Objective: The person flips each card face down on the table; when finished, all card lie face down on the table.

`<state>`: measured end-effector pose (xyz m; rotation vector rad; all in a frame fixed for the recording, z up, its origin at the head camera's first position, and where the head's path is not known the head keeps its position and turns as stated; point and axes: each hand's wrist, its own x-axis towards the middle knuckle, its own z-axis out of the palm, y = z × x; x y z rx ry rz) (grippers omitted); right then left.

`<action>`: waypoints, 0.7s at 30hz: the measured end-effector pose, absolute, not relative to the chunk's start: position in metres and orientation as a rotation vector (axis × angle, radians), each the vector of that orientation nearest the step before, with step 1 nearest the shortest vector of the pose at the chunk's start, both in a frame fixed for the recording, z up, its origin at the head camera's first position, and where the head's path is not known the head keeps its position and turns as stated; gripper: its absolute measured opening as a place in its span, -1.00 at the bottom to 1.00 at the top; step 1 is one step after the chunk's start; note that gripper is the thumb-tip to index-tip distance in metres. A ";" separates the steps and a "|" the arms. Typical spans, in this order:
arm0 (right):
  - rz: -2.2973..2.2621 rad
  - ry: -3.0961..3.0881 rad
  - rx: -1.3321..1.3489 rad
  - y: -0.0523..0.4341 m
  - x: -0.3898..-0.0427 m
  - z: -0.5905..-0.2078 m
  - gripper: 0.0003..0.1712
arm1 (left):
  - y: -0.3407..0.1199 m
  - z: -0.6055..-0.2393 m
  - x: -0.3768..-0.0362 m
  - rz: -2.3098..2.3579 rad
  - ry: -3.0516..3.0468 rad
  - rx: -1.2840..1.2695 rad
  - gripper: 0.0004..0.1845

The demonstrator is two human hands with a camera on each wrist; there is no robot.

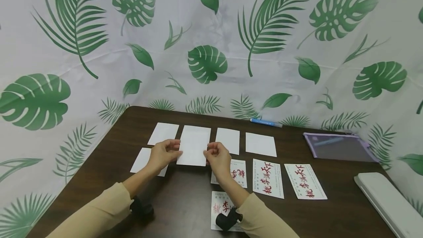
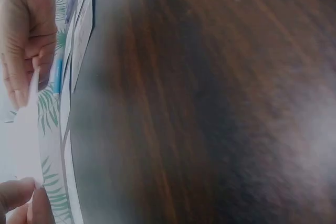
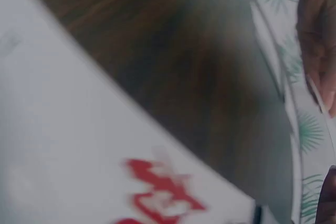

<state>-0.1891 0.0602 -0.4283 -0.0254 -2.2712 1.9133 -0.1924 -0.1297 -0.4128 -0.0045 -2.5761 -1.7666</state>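
Note:
Both hands hold one white card point(image 1: 194, 145) up by its sides, its blank face toward me in the head view. My left hand point(image 1: 163, 154) pinches the left edge between thumb and fingers. On the opposite edge, my right hand point(image 1: 219, 158) pinches it the same way. In the left wrist view the card point(image 2: 25, 140) appears nearly edge-on between the two hands. Behind and beside it lie blank cards, among them one at the far left point(image 1: 163, 133) and one partly under the left hand point(image 1: 140, 160).
Two more blank cards point(image 1: 260, 144) lie right of the held one. Nearer are several cards with red lettering point(image 1: 268, 177). A blue marker point(image 1: 266, 122) lies along the back edge, a purple-edged mesh pouch point(image 1: 340, 147) at back right, and a white flat case point(image 1: 390, 203) at right.

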 end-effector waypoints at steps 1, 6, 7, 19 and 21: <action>1.897 -2.297 -0.022 0.060 -0.188 -0.430 -0.76 | -0.131 -0.413 -0.192 -1.764 -2.583 -0.006 -0.60; 1.657 -2.511 0.052 0.062 -0.184 -0.435 -0.81 | -0.136 -0.416 -0.187 -1.660 -2.690 0.002 -0.62; 1.580 -2.564 0.064 0.062 -0.183 -0.435 -0.82 | -0.137 -0.416 -0.186 -1.644 -2.713 0.000 -0.63; 1.056 -2.865 0.139 0.063 -0.179 -0.436 -0.79 | -0.141 -0.419 -0.180 -1.538 -2.830 -0.104 -0.67; 1.038 -2.876 0.145 0.063 -0.178 -0.436 -0.79 | -0.142 -0.420 -0.180 -1.496 -2.848 -0.131 -0.67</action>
